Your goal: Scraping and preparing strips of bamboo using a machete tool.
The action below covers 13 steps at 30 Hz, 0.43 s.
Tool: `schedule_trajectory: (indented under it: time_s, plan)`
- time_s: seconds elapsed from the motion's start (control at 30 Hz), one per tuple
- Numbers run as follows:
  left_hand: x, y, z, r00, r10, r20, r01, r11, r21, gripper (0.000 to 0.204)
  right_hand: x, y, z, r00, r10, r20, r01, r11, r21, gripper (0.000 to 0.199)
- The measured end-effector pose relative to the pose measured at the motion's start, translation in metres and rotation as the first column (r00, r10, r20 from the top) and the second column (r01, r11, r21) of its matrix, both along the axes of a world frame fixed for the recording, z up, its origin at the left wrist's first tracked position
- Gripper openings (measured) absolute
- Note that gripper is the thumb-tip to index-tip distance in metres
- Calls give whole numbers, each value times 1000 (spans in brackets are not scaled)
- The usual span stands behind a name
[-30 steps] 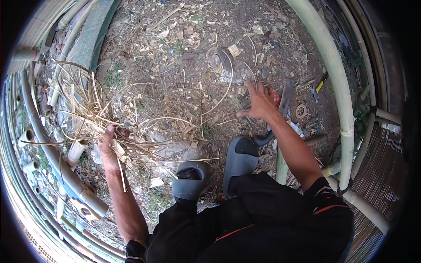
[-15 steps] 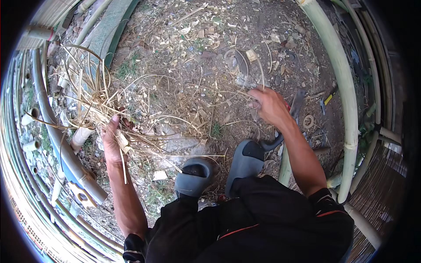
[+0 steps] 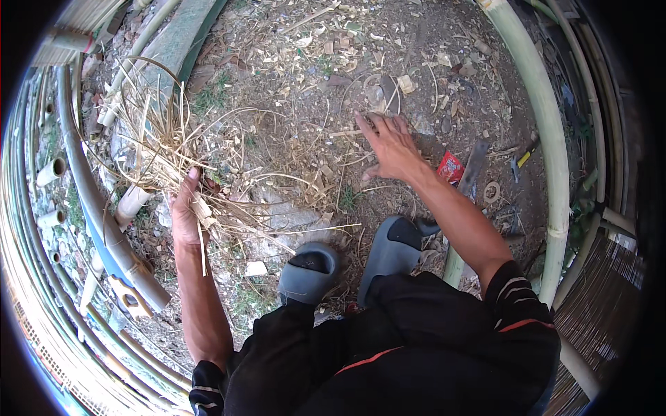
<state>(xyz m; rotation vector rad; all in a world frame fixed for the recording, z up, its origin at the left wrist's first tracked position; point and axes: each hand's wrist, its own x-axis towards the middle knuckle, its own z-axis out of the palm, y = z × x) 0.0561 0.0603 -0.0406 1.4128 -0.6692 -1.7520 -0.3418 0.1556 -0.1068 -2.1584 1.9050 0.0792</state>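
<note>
My left hand (image 3: 186, 215) grips a loose bundle of dry bamboo strips (image 3: 156, 142) that fans out up and to the left over the ground. My right hand (image 3: 390, 145) is stretched forward with fingers spread, palm down, just above thin strips and shavings lying on the dirt (image 3: 347, 132). It holds nothing. Below the hands are my two grey slip-on sandals (image 3: 309, 272) on the soil.
Thick green bamboo poles (image 3: 538, 104) curve along the right side, more poles and cut tubes (image 3: 90, 201) along the left. A red packet (image 3: 451, 166), a dark blade (image 3: 473, 166) and a yellow-handled tool (image 3: 522, 158) lie right of my right hand. Chips litter the ground.
My right hand has moved left and forward and spread open over the strips on the ground. My left hand has kept the bundle and lifted it a little; the view shifted.
</note>
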Motion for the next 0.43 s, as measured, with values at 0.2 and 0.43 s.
schedule_trajectory:
  time_s: [0.2,0.43]
  plan:
    - [7,-2,-6,997,47,-68,-49,998,-27,29,-6,44,-31,985,-163,49,166,984,-63,24]
    - [4,-5,-6,997,43,-58,-43,999,7,44,15,2,11,753,-547,367,577,816,33,18]
